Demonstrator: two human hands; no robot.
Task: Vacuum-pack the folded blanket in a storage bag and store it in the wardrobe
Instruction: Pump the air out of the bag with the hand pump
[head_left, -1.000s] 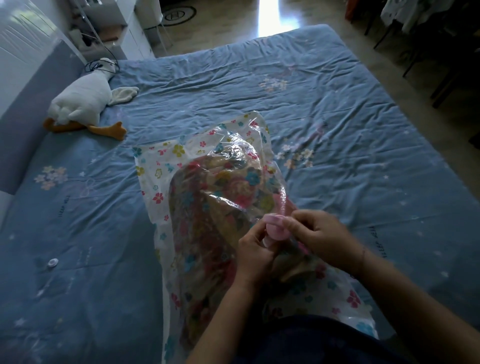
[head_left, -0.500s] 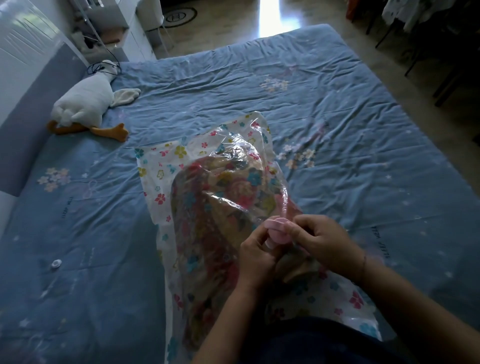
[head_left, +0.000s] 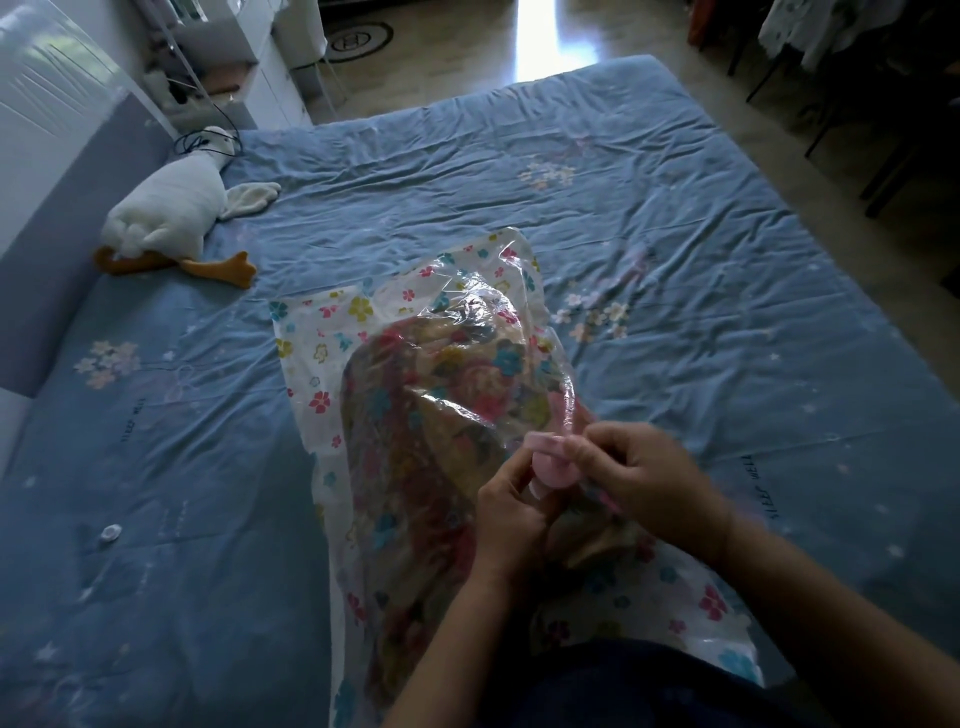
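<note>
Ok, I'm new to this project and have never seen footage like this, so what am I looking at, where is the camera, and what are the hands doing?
No machine here: a person works with bare hands, and the camera sits on their head, looking down. A blue bed fills the view. On it lies a clear flower-printed storage bag with a folded floral blanket inside. The left hand and right hand both pinch a pink round cap, likely the bag's air valve. A plush goose lies by the headboard, and a small white disc sits nearer on the bed.
</note>
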